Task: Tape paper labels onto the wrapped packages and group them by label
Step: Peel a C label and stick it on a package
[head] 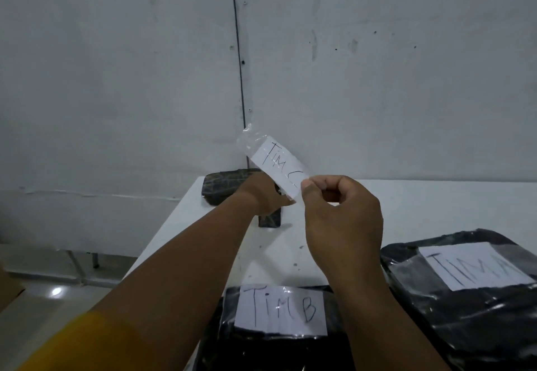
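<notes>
A white paper label (277,164) handwritten "TIM C", with clear tape (250,139) along its top, is held above the desk (406,202), pinched by the right hand's (343,219) fingers (309,189). The left hand (261,196) reaches behind it; whether its fingers grip anything cannot be told. The white desk stands against a scuffed grey wall (116,65).

White table (436,205): three dark wrapped packages (465,298), two labelled.

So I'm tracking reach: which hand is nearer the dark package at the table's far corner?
Left. The left hand rests on the dark package; the right hand is nearer the camera, holding the TIM C label.
</notes>
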A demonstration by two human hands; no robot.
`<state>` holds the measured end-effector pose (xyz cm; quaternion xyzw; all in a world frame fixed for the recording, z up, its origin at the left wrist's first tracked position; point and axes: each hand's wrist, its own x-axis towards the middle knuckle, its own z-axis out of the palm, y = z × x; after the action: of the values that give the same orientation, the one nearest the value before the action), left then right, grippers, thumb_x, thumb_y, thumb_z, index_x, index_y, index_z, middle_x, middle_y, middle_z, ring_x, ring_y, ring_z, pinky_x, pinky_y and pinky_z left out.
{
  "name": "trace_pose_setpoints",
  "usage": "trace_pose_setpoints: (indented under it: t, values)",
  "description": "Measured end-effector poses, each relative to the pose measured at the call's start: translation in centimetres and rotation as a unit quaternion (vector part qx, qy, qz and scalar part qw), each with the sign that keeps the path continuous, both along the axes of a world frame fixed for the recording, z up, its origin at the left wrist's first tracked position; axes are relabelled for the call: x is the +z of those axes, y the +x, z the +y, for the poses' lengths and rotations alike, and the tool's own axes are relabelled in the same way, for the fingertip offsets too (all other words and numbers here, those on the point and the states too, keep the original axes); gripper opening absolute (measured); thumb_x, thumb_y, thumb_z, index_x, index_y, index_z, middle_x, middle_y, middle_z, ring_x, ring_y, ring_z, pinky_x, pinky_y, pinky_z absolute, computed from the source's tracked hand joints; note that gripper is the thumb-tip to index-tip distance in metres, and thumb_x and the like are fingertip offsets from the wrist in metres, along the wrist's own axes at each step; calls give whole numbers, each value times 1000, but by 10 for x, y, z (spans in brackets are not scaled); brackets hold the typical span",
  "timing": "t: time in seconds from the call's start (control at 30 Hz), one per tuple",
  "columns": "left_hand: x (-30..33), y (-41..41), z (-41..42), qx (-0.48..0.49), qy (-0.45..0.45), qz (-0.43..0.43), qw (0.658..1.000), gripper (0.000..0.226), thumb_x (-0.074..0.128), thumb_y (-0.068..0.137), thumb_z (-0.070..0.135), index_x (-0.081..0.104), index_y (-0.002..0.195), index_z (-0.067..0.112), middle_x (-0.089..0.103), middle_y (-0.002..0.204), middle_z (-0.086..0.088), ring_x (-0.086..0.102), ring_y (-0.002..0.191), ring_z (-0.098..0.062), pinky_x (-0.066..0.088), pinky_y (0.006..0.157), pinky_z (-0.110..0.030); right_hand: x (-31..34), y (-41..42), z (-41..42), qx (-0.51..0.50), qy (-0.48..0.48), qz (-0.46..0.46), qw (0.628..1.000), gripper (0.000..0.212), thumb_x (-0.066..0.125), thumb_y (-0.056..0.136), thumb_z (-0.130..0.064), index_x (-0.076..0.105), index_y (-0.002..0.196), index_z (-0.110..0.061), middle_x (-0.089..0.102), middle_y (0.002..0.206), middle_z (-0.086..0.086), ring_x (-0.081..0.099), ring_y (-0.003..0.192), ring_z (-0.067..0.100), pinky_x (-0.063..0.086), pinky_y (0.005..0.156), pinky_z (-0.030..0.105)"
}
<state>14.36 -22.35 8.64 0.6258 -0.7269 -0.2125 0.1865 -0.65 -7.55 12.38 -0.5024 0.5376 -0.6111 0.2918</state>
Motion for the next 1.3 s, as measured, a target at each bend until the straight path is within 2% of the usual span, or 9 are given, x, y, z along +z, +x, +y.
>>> trace_pose_setpoints:
  t: [0.2,0.27,0.4,0.53,0.73,0.93,1.07,1.17,1.3]
  values:
    - [-7,12,-7,53,-34,13,998,39,60,97,19,56,135,14,63,130,-5,60,116,-28,51,92,-31,0,-2,-1,10,1,-11,1000,10,70,95,-32,71,94,-22,70,87,-14,62,85,-8,39,52,-1]
    - [-5,19,0,83,-44,105,990,39,65,91,11,60,129,21,65,125,-1,62,112,-24,53,85,-29,3,-2,1,15,5,-14,1000,11,70,95,-32,71,95,-21,70,90,-12,64,80,-2,39,51,-1]
    - [13,31,36,116,-67,302,944,38,73,82,-3,66,93,33,66,114,4,64,100,-19,55,56,-18,9,-4,5,10,7,-35,999,10,70,94,-34,72,94,-24,71,88,-11,66,80,3,44,52,6]
    - [38,47,83,141,-101,445,879,39,73,81,-4,74,104,28,72,110,-12,72,93,-33,64,67,-40,16,-6,13,1,14,-43,999,11,71,91,-39,73,88,-29,72,81,-13,69,77,9,58,73,31]
    - [58,74,151,104,-85,523,841,48,62,91,2,61,128,33,72,110,-12,71,86,-30,58,70,-41,35,-6,37,31,0,-58,998,10,69,93,-38,73,89,-30,74,86,-12,69,80,9,52,71,25]
    - [56,83,207,87,-84,544,831,43,57,75,17,70,116,13,73,112,-14,69,93,-32,52,81,-45,44,-5,62,60,-23,-66,996,12,68,92,-34,75,84,-28,74,81,-11,64,69,6,51,69,29]
    - [51,77,229,57,-85,585,804,43,49,72,14,68,108,0,73,104,-15,70,92,-31,62,71,-32,48,-12,77,83,-18,-31,996,12,70,91,-32,76,84,-25,75,80,-11,66,70,4,51,70,26]
    - [46,72,238,49,-66,603,794,40,44,71,14,68,99,0,72,102,-15,69,92,-31,62,73,-33,49,-15,83,103,3,-8,995,12,71,91,-31,76,82,-25,75,77,-10,72,75,14,60,68,34]
    - [44,66,242,46,-34,616,786,35,50,68,20,68,92,2,67,96,-17,65,90,-34,58,77,-39,48,-18,89,110,8,2,994,11,72,90,-29,77,82,-24,75,75,-9,71,71,14,56,66,31]
